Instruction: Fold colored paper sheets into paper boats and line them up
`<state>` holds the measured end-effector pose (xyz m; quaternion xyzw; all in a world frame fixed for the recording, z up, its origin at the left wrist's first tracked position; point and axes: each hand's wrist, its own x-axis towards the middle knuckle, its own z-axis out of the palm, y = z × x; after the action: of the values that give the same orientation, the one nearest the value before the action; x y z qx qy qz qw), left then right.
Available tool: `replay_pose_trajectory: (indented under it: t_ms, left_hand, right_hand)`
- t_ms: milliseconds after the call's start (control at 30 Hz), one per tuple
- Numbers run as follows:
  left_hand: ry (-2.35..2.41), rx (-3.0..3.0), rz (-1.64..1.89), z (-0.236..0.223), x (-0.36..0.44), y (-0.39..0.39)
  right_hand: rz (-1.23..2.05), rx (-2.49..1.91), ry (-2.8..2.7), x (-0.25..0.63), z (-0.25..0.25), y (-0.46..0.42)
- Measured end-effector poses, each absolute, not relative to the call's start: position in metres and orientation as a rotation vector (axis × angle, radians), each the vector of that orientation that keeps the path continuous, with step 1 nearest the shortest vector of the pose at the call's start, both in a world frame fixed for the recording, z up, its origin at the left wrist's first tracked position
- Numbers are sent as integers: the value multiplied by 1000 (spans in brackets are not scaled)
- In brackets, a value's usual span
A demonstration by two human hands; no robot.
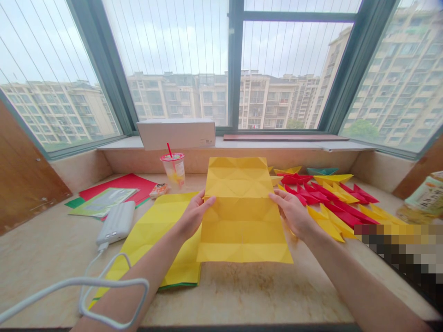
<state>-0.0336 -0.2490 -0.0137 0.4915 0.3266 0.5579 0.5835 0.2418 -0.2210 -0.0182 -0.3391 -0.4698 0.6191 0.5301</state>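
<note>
Left hand point(195, 214) gripping the left edge of a creased yellow sheet point(242, 210), pinched between thumb and fingers; right hand point(292, 213) gripping the right edge the same way. Sheet held up between both hands, fold lines crossing it in rows and diamonds, bottom edge toward the worktop point(242, 295).

At 8 o'clock from the sheet, under the left forearm, a second yellow sheet point(162, 235), green showing along its lower edge. At 9 o'clock, a power bank point(116, 222) with a white cable point(114, 281) looping toward the wearer. At 10 o'clock, a red sheet point(121, 185) with a pale green booklet point(102, 202) lying across it. At 11 o'clock, a plastic cup point(173, 170) with a red straw, a small packet point(159, 190) just beside it.

At 2 to 3 o'clock, rows of folded red and yellow pieces point(328, 198), a teal piece point(321, 171) behind them. Farther out at 3 o'clock, a bottle point(424, 196). At 12 o'clock, a white box point(176, 133) on the window ledge point(277, 144).
</note>
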Motion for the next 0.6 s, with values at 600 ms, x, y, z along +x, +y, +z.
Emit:
replay_pose_trajectory:
  t_ms: [600]
  left_hand:
    - [838,1066,1344,-24,-36,-237]
  right_hand:
    - [1346,-852,-1165,247,-29,-214]
